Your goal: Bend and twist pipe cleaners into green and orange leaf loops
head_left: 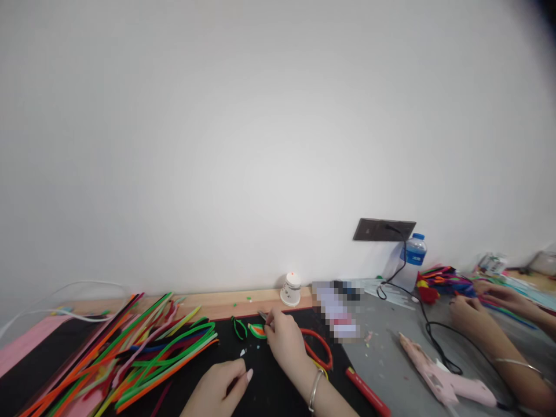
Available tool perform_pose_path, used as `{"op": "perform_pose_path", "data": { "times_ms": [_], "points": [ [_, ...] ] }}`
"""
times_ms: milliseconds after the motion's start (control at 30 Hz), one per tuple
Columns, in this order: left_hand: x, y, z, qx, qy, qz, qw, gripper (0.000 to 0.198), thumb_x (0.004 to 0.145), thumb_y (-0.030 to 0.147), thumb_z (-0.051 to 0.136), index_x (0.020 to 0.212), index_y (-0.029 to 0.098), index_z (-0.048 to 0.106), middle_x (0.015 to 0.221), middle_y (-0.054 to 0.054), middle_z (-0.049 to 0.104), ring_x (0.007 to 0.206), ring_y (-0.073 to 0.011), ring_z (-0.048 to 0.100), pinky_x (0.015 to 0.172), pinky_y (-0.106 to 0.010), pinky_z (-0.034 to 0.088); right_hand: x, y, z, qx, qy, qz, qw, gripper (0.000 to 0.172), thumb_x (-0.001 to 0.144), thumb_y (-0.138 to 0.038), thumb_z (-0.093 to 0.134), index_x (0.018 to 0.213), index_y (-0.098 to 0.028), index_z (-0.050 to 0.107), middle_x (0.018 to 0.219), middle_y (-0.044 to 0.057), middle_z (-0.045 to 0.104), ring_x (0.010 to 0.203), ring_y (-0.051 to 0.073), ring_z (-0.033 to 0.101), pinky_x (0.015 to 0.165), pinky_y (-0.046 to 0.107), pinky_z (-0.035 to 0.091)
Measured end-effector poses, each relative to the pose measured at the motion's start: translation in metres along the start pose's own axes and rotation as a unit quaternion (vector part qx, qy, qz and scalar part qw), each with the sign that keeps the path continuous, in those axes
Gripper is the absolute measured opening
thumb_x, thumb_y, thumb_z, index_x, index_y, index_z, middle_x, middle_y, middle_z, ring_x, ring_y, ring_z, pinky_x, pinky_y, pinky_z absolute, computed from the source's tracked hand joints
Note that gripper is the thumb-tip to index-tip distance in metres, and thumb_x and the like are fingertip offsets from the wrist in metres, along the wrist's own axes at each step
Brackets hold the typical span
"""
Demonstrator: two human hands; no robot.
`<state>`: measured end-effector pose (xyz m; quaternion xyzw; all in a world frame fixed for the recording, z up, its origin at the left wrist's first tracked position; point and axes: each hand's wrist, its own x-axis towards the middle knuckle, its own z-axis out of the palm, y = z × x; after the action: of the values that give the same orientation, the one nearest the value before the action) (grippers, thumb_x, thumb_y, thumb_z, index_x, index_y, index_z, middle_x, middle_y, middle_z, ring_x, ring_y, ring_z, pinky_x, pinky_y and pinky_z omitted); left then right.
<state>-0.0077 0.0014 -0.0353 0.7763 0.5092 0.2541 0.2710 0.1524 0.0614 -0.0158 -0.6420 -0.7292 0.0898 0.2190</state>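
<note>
My right hand [284, 341] has its fingers pinched together at the right end of a small green, white and orange pipe-cleaner piece [257, 330]. A grey metal tip [262, 315] shows just beside these fingers. Right of the wrist lies a red-orange loop [320, 347], perhaps a scissors handle; the hand hides whatever joins them. My left hand [221, 385] is low over the black mat [264, 385], fingers curled in, thumb alongside, with nothing visible in it. A dark, green-edged pipe-cleaner loop [238, 328] lies left of the coloured piece.
Many coloured pipe cleaners [165, 359] pile up at left. A white cup [291, 289] stands by the wall. At right are a red pen-like stick [367, 391], a pink glue gun [443, 373] with black cable, a bottle [412, 260] and another person's hands [469, 313]. One patch is blurred out.
</note>
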Motion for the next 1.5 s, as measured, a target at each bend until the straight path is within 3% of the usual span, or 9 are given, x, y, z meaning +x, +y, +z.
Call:
{"op": "perform_pose_path", "data": {
  "times_ms": [200,300,400,567,933,1100,1267,1400,1500],
  "points": [
    [0.002,-0.001,0.001,0.012,0.008,0.01,1.0,0.031,0.083,0.031,0.035,0.054,0.021,0.027,0.053,0.007,0.033,0.051,-0.0099,0.033,0.05,-0.02,0.025,-0.001,-0.018,-0.004,-0.036,0.015,-0.038,0.999,0.012,0.078,-0.018,0.045,0.082,-0.017,0.057,0.071,0.007,0.063,0.065,0.02,0.059,0.056,0.026,0.038],
    [0.002,-0.001,0.002,0.003,0.01,0.013,1.0,0.029,0.082,0.026,0.036,0.054,0.019,0.037,0.053,0.006,0.039,0.051,-0.01,0.036,0.05,-0.019,0.028,0.001,-0.04,-0.008,-0.008,-0.006,-0.195,0.981,0.012,0.077,-0.015,0.047,0.083,-0.021,0.057,0.078,0.001,0.064,0.072,0.014,0.058,0.062,0.022,0.038],
    [0.002,0.0,0.001,-0.001,-0.005,0.021,1.0,0.024,0.078,0.019,0.039,0.056,0.017,0.05,0.056,0.002,0.053,0.053,-0.0115,0.045,0.051,-0.019,0.032,0.01,-0.067,-0.005,-0.023,-0.058,-0.361,0.93,0.01,0.076,-0.017,0.052,0.082,-0.022,0.058,0.082,-0.002,0.064,0.074,0.012,0.057,0.061,0.02,0.038],
    [0.0,0.002,-0.002,0.03,-0.026,0.034,0.999,0.021,0.071,0.013,0.043,0.066,0.018,0.063,0.067,-0.004,0.067,0.061,-0.0173,0.057,0.055,-0.022,0.037,0.024,-0.098,0.008,-0.13,-0.087,-0.473,0.867,0.006,0.072,-0.023,0.057,0.075,-0.018,0.059,0.076,0.0,0.064,0.067,0.015,0.058,0.048,0.022,0.036],
    [0.0,0.001,-0.002,-0.01,0.005,0.033,0.999,0.023,0.076,0.016,0.042,0.06,0.016,0.059,0.06,-0.002,0.062,0.057,-0.0144,0.052,0.052,-0.02,0.035,0.024,-0.096,0.003,-0.122,-0.095,-0.456,0.877,0.013,0.077,-0.018,0.05,0.072,-0.017,0.062,0.071,0.004,0.065,0.066,0.016,0.058,0.051,0.023,0.039],
    [0.003,-0.002,0.0,-0.146,0.043,-0.008,0.988,0.028,0.081,0.027,0.039,0.059,0.016,0.053,0.05,0.003,0.049,0.048,-0.0114,0.045,0.047,-0.02,0.034,0.025,-0.089,0.001,-0.049,-0.08,-0.43,0.898,0.015,0.077,-0.014,0.05,0.076,-0.015,0.065,0.075,0.004,0.066,0.073,0.016,0.055,0.069,0.025,0.039],
    [0.009,-0.009,-0.003,-0.305,0.074,-0.074,0.947,0.028,0.078,0.043,0.041,0.07,0.017,0.049,0.052,0.006,0.047,0.037,-0.0089,0.044,0.037,-0.019,0.03,0.027,-0.075,-0.017,0.063,-0.054,-0.361,0.929,0.02,0.076,-0.013,0.052,0.089,-0.02,0.066,0.08,0.001,0.068,0.077,0.013,0.055,0.077,0.024,0.038],
    [0.013,-0.014,-0.013,-0.395,0.059,-0.135,0.907,0.045,0.075,0.056,0.038,0.086,0.016,0.054,0.06,0.001,0.058,0.03,-0.0055,0.038,0.032,-0.017,0.022,0.016,-0.038,-0.037,0.283,-0.147,-0.237,0.918,0.021,0.074,-0.014,0.053,0.088,-0.018,0.068,0.079,0.002,0.066,0.07,0.012,0.057,0.064,0.02,0.042],
    [0.01,-0.011,-0.022,-0.416,-0.002,-0.147,0.897,0.055,0.075,0.06,0.035,0.081,0.012,0.062,0.057,-0.003,0.063,0.029,-0.0039,0.032,0.031,-0.017,0.019,-0.002,-0.007,-0.046,0.328,-0.243,-0.18,0.895,0.018,0.068,-0.017,0.058,0.082,-0.018,0.07,0.065,0.0,0.063,0.056,0.01,0.053,0.052,0.019,0.039]
  ]
}}
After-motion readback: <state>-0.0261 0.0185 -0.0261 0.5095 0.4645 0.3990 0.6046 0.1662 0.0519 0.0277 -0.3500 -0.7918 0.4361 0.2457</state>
